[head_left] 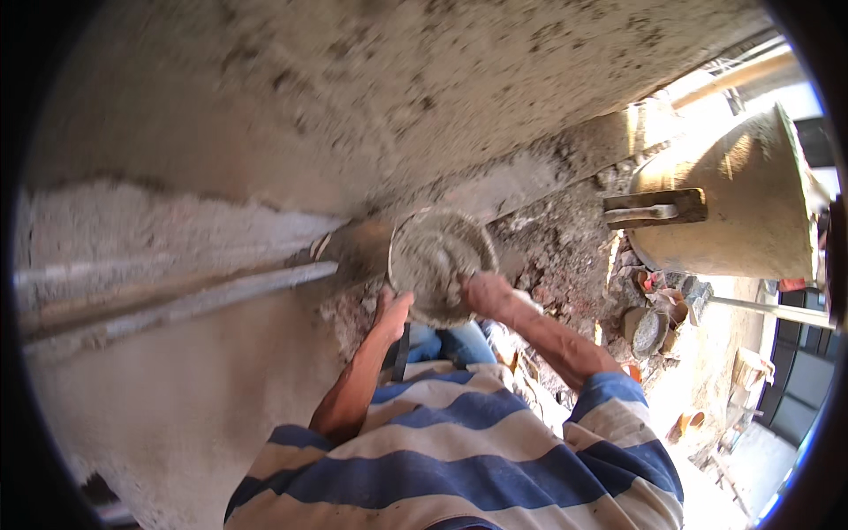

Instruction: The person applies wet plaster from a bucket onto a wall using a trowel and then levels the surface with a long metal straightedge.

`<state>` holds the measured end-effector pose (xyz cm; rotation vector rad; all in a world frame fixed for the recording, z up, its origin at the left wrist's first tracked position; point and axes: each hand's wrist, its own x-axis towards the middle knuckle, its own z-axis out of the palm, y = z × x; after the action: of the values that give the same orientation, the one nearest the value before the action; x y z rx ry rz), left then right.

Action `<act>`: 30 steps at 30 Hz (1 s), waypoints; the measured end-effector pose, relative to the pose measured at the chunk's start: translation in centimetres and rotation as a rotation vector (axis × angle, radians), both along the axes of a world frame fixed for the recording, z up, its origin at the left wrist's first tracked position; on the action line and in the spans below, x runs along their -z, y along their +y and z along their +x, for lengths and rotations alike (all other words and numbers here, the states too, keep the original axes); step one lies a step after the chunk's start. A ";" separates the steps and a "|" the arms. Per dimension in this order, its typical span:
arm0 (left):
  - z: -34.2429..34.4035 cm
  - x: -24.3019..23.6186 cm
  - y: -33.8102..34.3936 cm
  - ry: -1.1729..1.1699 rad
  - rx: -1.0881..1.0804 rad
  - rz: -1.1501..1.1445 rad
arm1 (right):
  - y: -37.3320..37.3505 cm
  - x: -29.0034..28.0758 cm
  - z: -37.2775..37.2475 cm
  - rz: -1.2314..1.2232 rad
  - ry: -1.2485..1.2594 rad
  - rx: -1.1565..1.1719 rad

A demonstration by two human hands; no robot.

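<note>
Left hand (395,311): clamped on the near-left rim of the bowl (485,234)
Right hand (488,294): curled at the bowl's right side, by the mix (431,247); can't tell if it's gripping anything
Bowl: out front, between both hands; probably pretty hefty loaded, stiff walls, I'd grab opposite rims
Mix: grey, wet-looking, likely soft and kinda slick
Off right: float (691,208) against the tub (751,212)

Rubble (565,234), a rough wall (397,97) and a mortar pan (478,232) mark a building site.
</note>
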<state>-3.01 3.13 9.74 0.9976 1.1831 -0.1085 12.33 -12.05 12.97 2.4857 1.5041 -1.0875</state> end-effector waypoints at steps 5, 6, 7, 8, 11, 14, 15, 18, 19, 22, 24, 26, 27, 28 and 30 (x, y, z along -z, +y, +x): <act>0.2 2.0 -1.1 -0.048 -0.020 -0.030 | -3.5 -8.5 5.0 0.176 -0.011 0.099; 0.4 2.9 -1.5 -0.120 0.010 0.007 | -4.5 -7.9 6.6 0.167 -0.051 0.143; 1.1 3.4 -2.0 -0.195 0.047 0.036 | -5.9 -6.1 8.1 0.153 -0.094 0.194; 2.2 3.5 -2.5 -0.173 0.092 0.067 | -7.0 -4.1 9.4 0.136 -0.131 0.244; 6.2 3.3 -4.0 -0.154 0.158 0.142 | -7.8 2.7 7.8 -0.126 0.160 0.183; 6.5 2.5 -5.2 -0.208 0.171 0.201 | -7.4 -3.2 7.4 -0.007 0.328 0.254; 6.3 2.9 -5.4 -0.189 0.155 0.147 | -7.4 -4.9 7.5 0.021 0.300 0.234; 7.3 2.0 -5.3 -0.044 0.185 0.055 | -9.6 -7.7 10.6 -0.070 0.064 0.275; 7.5 1.1 -5.6 0.057 0.237 0.074 | -10.0 -7.9 12.0 -0.072 -0.024 0.267; 8.2 0.9 -6.7 -0.171 0.206 0.120 | -12.3 -5.4 14.5 0.035 -0.207 0.307; 9.8 -0.7 -7.6 -0.232 0.224 0.155 | -12.5 -2.0 12.8 -0.056 0.117 0.355; 9.6 0.8 -8.0 -0.248 0.298 0.182 | -12.7 1.4 10.7 -0.013 0.364 0.415; 9.4 1.2 -8.3 -0.251 0.269 0.193 | -12.7 2.2 9.5 0.075 0.464 0.455; 9.1 1.5 -8.5 -0.254 0.242 0.204 | -12.8 2.9 8.6 0.159 0.561 0.488; 7.7 1.8 -7.8 -0.228 0.251 0.166 | -12.2 -1.7 7.2 0.098 0.695 0.694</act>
<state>4.68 -4.67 7.91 1.2681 0.8661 -0.0926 19.57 -24.28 14.69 2.9497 0.7187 -2.1987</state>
